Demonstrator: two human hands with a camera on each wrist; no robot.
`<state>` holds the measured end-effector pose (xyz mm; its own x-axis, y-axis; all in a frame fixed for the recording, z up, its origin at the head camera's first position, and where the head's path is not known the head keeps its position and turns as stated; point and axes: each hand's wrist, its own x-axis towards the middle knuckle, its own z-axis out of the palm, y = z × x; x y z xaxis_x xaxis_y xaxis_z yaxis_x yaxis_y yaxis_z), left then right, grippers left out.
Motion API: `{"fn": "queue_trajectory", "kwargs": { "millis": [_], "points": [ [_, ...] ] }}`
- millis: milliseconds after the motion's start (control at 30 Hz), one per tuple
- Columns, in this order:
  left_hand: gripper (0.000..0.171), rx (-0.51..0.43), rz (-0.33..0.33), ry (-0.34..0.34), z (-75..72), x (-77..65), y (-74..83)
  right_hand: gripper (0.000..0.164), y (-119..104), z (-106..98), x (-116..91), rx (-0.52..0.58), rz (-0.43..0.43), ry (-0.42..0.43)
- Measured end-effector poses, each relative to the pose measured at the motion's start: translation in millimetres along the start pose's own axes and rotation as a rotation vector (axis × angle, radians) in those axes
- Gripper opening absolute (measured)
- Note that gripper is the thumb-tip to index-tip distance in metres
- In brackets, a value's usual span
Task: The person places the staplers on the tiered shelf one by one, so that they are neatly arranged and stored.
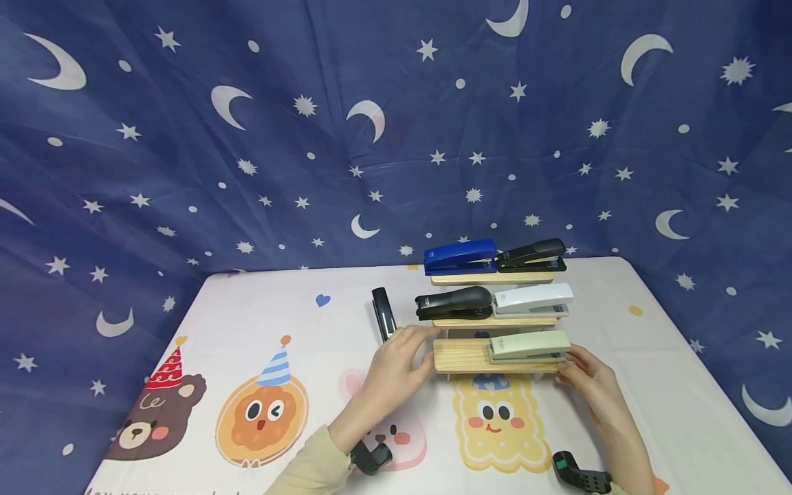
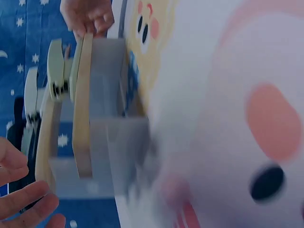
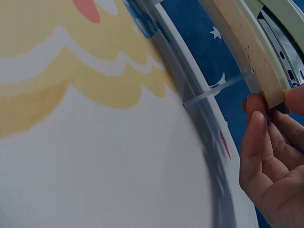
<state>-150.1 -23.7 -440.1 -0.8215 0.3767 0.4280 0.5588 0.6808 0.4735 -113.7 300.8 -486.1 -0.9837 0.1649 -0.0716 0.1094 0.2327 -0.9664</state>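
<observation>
A three-step rack with wooden shelves (image 1: 460,356) and clear supports stands on the table. Its front shelf bears a pale green stapler (image 1: 531,346) at the right end. At that end my right hand (image 1: 590,385) pinches the shelf's wooden tip, thumb by the stapler's base and fingers underneath, as the right wrist view shows. My left hand (image 1: 396,368) is beside the rack's left end, fingers loosely spread and holding nothing. Just beyond it a black stapler (image 1: 383,313) lies on the tablecloth, its near end partly covered by the hand.
The middle shelf carries a black stapler (image 1: 454,302) and a white stapler (image 1: 533,298). On the top one are a blue stapler (image 1: 460,256) and another black stapler (image 1: 532,254). A blue starry curtain (image 1: 396,137) hangs behind the table, which has a cartoon-printed cloth (image 1: 260,309).
</observation>
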Motion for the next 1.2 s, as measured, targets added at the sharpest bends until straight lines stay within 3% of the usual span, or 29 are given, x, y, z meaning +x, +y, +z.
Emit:
{"fn": "queue_trajectory", "kwargs": {
  "millis": [200,467,733,1000,1200],
  "points": [
    [0.037,0.019,-0.091,0.046,-10.9,-4.7,-19.9,0.050,0,0,2,-0.017,0.023,-0.001],
    [0.039,0.027,-0.182,0.107,-17.1,2.2,-44.9,0.053,1,0,1,-0.017,0.045,-0.004],
    [0.039,-0.005,-0.280,0.211,-3.3,10.6,-64.6,0.053,-1,0,1,-0.007,0.045,0.000],
    [0.046,-0.078,-0.431,0.318,15.9,17.9,-74.5,0.052,-1,0,2,0.017,0.036,-0.003],
    [0.058,-0.151,-0.543,0.339,26.3,20.4,-77.6,0.054,0,-1,1,0.036,0.045,-0.008]
  ]
}}
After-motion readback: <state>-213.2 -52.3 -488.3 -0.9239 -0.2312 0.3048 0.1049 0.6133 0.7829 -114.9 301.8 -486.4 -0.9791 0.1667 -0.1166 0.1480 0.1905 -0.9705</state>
